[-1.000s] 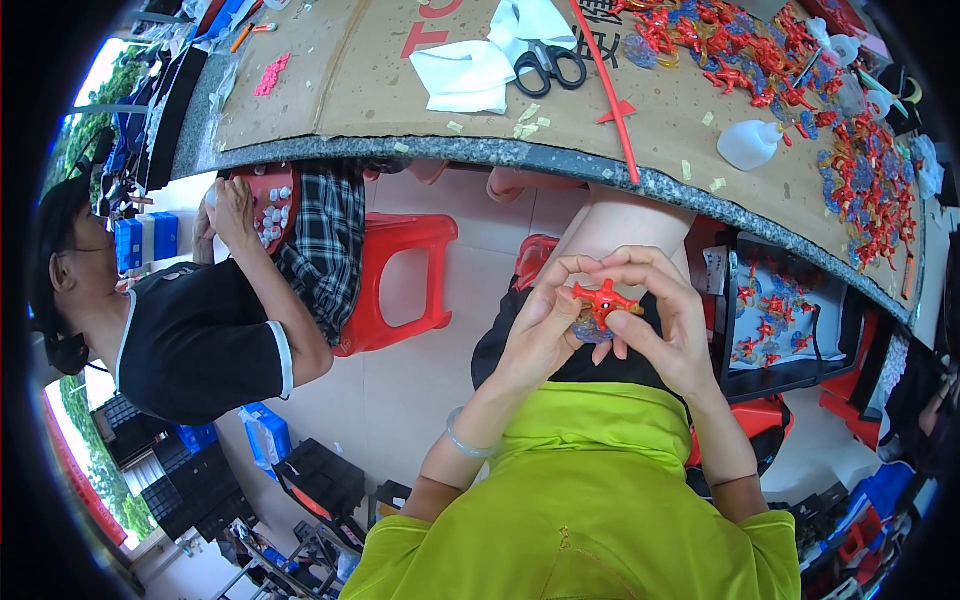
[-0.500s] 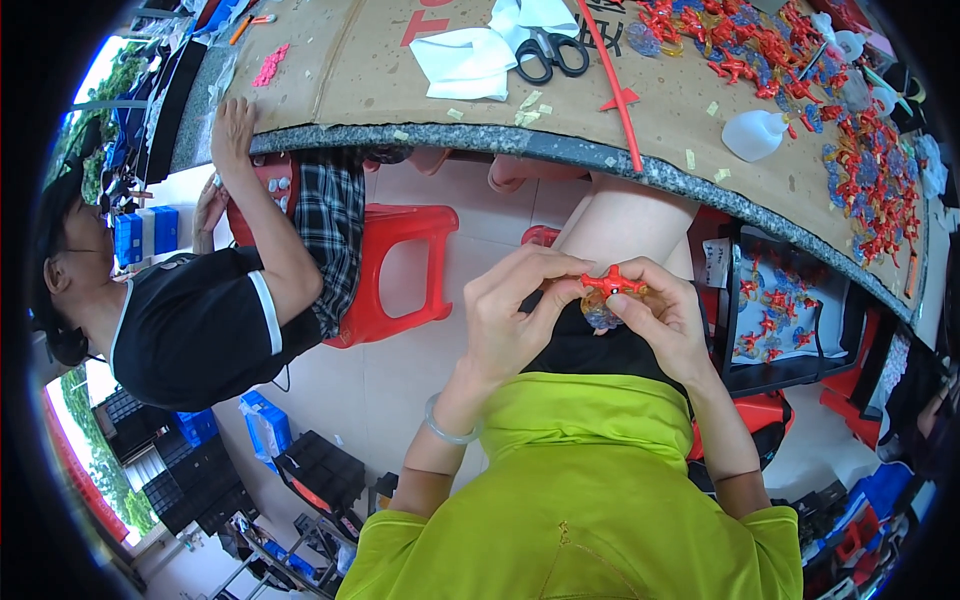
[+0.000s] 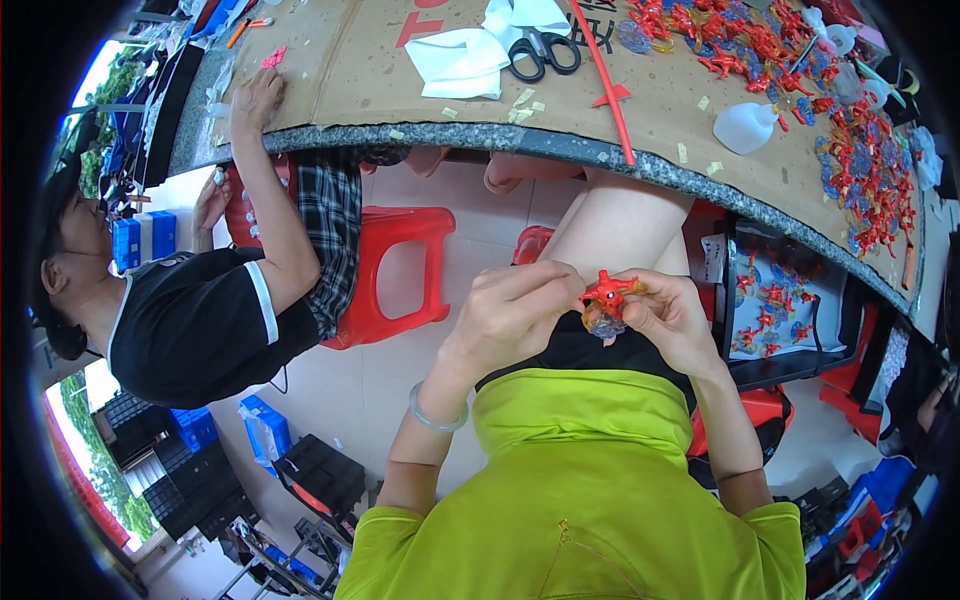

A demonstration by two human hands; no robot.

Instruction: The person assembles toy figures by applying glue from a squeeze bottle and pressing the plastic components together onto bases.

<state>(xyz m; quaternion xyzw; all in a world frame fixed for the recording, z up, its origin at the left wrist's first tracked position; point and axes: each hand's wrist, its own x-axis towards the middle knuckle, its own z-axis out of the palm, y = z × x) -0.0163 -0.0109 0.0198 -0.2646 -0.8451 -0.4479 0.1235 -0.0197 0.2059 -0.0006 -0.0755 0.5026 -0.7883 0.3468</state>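
Note:
Above my lap, a small red toy figure (image 3: 607, 291) with a clear yellow and bluish-purple base sits between my two hands. My left hand (image 3: 517, 312) pinches at the figure's left side, its fingertips bunched together and partly hidden. On the other side, my right hand (image 3: 668, 316) grips the figure between thumb and fingers. Similar red figures with clear bases lie in a black tray (image 3: 800, 372) lined with white, to the right of my lap.
The cardboard-covered table (image 3: 350, 85) holds black scissors (image 3: 544, 55), white cloth (image 3: 455, 64), a long red stick (image 3: 608, 90), a white bottle (image 3: 745, 128) and a heap of figures (image 3: 870, 180). A co-worker (image 3: 200, 320) sits at left near a red stool (image 3: 400, 275).
The figure has turned in my hands, showing more of its upright red body. My left hand has shifted slightly left and down. The co-worker's hand has reached toward the pink pieces.

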